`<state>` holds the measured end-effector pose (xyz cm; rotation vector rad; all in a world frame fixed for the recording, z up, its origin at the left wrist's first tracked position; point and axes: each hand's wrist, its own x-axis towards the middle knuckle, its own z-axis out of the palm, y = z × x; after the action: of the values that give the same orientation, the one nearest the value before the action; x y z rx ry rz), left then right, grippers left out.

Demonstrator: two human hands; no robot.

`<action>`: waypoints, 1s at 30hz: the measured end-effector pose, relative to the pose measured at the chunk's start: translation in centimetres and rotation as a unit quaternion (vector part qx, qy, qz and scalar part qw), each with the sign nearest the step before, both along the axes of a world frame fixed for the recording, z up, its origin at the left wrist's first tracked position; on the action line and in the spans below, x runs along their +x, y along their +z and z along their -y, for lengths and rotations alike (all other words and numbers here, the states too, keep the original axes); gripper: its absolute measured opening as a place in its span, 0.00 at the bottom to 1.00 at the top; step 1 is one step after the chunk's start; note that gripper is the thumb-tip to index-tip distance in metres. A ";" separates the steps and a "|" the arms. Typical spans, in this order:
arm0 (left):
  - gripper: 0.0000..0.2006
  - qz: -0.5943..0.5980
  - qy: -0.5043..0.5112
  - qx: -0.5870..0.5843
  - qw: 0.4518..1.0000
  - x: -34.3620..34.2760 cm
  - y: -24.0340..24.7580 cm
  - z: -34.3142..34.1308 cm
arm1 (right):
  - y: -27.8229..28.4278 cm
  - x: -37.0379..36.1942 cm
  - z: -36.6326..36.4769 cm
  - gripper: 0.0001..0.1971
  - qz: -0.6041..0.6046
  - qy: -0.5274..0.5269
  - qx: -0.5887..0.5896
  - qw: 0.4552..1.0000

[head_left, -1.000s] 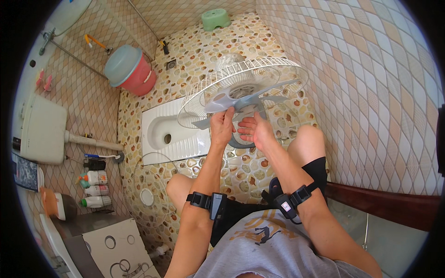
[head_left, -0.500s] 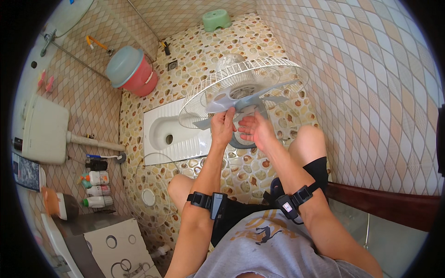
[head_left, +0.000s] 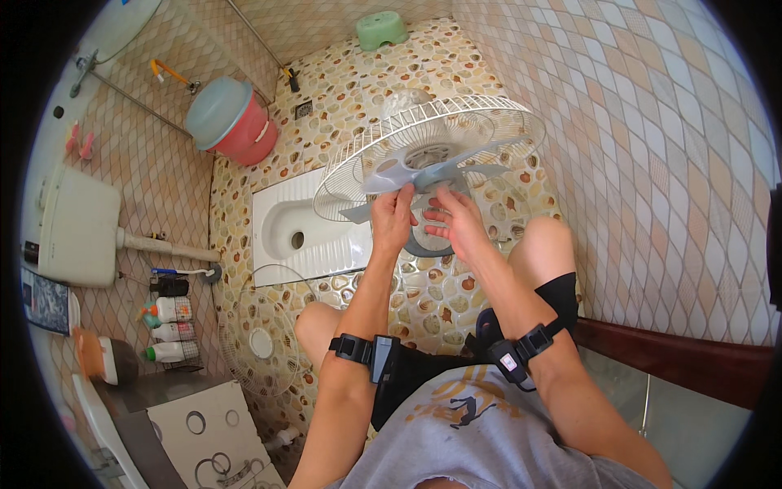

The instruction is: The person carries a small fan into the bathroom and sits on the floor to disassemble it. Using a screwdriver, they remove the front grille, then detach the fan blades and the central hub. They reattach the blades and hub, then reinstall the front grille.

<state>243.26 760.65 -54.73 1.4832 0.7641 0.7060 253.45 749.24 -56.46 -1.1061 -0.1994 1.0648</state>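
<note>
In the head view, the left hand (head_left: 393,218) pinches the lower edge of the grey-blue fan blades (head_left: 389,175), which sit before a white wire cage (head_left: 423,116) near the squat toilet (head_left: 346,254). The right hand (head_left: 458,222), fingers loosely spread, is beneath the hub (head_left: 435,174); contact is hard to tell.
</note>
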 end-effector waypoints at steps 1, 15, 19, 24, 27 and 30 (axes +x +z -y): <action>0.20 -0.022 0.004 -0.005 1.000 0.0 0.0 0.0 | 0.0 0.0 0.0 0.27 -0.064 -0.010 -0.023 0.998; 0.20 0.010 -0.002 0.001 1.000 0.0 -0.1 0.0 | -0.5 0.2 -0.1 0.23 -0.158 -0.029 -0.030 0.986; 0.20 0.013 -0.006 0.001 1.000 0.0 -0.2 0.1 | -0.5 0.2 -0.2 0.24 -0.085 -0.009 0.008 0.996; 0.20 0.021 0.003 0.005 1.000 0.0 -0.3 0.0 | -0.5 0.2 0.0 0.24 -0.178 -0.034 -0.013 0.983; 0.20 0.016 -0.004 0.009 1.000 0.0 -0.3 0.0 | -0.7 0.2 0.1 0.24 -0.030 -0.006 0.012 0.999; 0.20 0.015 -0.006 0.007 1.000 -0.2 -0.4 -0.1 | -0.8 0.2 0.2 0.24 -0.182 0.028 -0.033 0.982</action>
<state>243.11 760.77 -55.09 1.4858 0.7288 0.7233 253.66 749.05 -57.24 -0.9492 0.0988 1.3109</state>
